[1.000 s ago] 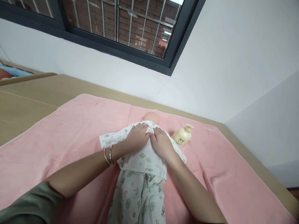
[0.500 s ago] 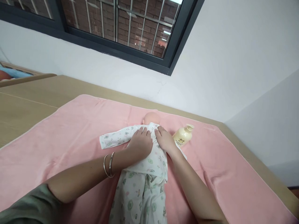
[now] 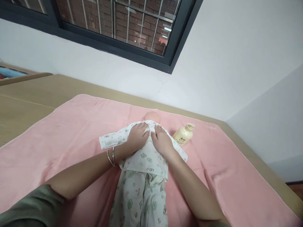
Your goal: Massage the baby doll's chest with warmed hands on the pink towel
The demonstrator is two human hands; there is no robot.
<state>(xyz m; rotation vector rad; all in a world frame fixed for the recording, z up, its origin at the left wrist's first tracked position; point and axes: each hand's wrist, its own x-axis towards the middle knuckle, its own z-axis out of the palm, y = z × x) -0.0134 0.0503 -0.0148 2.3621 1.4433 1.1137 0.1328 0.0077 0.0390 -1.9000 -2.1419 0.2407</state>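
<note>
A baby doll (image 3: 152, 116) lies on its back, its bare head at the far end. It wears a white printed top (image 3: 147, 159) and matching trousers (image 3: 132, 195). My left hand (image 3: 138, 137) rests flat on the upper chest of the top, on the left side, fingers extended. Beside it, my right hand (image 3: 162, 141) lies flat on the right side of the chest, fingers also stretched out. The left sleeve (image 3: 111, 140) spreads out sideways; the right sleeve is partly covered by my right arm. The doll's face cannot be made out.
A pale yellow pump bottle (image 3: 184, 135) lies tilted close to the right sleeve. Under everything spreads a pink blanket (image 3: 71, 135) on a wooden surface (image 3: 30, 94). Behind stands a white wall (image 3: 132, 82) with a dark-framed window (image 3: 151, 61).
My left hand has shifted outward to the left and flattened on the top. My right hand has moved slightly left with the view. The right sleeve shows more now.
</note>
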